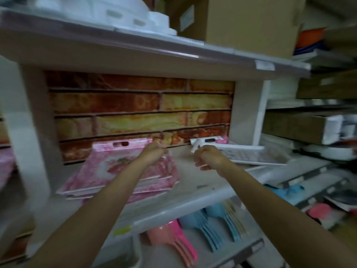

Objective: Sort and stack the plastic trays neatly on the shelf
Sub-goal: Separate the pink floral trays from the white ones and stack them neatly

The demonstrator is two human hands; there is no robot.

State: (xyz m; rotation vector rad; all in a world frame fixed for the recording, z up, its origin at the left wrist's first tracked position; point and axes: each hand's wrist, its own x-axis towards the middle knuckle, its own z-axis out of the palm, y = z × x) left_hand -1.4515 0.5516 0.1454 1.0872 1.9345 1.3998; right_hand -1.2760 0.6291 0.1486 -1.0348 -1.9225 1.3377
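A stack of pink marbled trays [108, 175] with handle slots lies fanned out on the left of the middle shelf [202, 192]. My left hand [153, 153] is curled over the stack's far right corner and grips the top pink tray's edge. A white gridded tray [251, 153] lies on the right of the same shelf, over a pink one whose corner [224, 139] peeks out behind. My right hand [206, 156] pinches the white tray's near left corner between thumb and fingers. The frame is blurred.
A brick-pattern panel [139, 113] backs the shelf, and white posts [29, 132] flank it. Cardboard boxes [241, 22] and white plastic ware [135, 16] sit above. Pink and blue plastic scoops [204, 225] fill the shelf below. More shelves with boxes [309, 126] stand to the right.
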